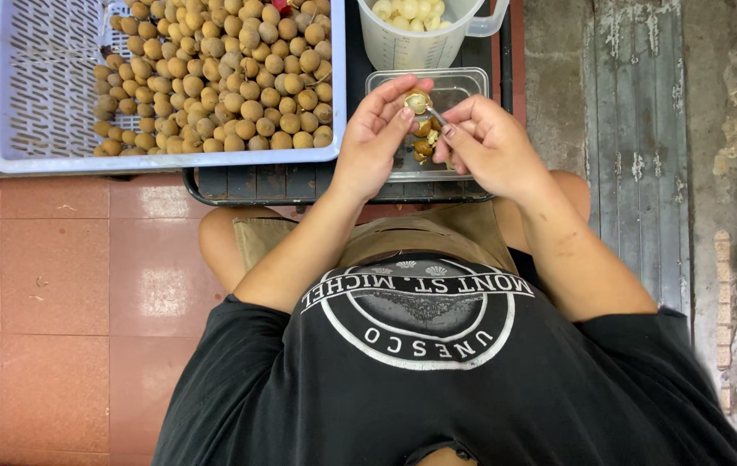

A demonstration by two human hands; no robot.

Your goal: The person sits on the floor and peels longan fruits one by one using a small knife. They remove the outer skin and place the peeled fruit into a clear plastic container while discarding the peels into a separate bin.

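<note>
Over the clear tray: both hands meet above the clear plastic tray [463, 86], which sits on a dark crate [299, 183].
Left hand [374, 138]: fingers closed around a partly peeled longan [417, 101], pale flesh showing.
Right hand [489, 142]: fingers pinched on a small metal tool [436, 116], tip at the fruit.
Tray contents: brown shells and seeds under the hands.
Jug [420, 34]: holds peeled white fruit, just behind the tray.
Basket [40, 86]: pale blue, with unpeeled longans [221, 78] piled on its right side.
Risk: wet flesh looks slippery; too loose a grip could drop the fruit among the shells. The tool tip works close to the left fingertips; a slip could nick them.
</note>
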